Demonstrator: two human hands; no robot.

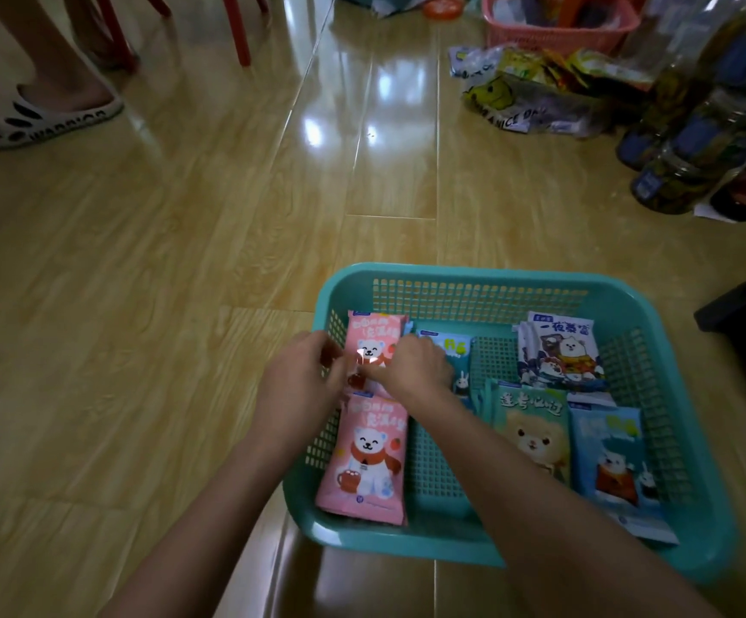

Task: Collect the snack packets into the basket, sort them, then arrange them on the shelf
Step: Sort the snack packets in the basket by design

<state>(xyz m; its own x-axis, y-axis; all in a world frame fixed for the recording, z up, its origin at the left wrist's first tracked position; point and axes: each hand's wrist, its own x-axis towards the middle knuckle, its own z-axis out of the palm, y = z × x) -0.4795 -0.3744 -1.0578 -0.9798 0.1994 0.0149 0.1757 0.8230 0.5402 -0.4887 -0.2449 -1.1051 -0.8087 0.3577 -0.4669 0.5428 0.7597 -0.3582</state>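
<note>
Over the teal basket, your left hand and right hand pinch the far pink polar-bear packet, fingers curled; slipper says WARRIOR.

— The near basket sits on the floor, right of centre. Inside?
— Along its left wall, the back-left packet lies behind the front-left packet. The right-side packets crowd the opposite wall.
— Beyond it?
— Far right, a loose pile in front of the far basket, bottles beside it. Far left, a foot.
</note>
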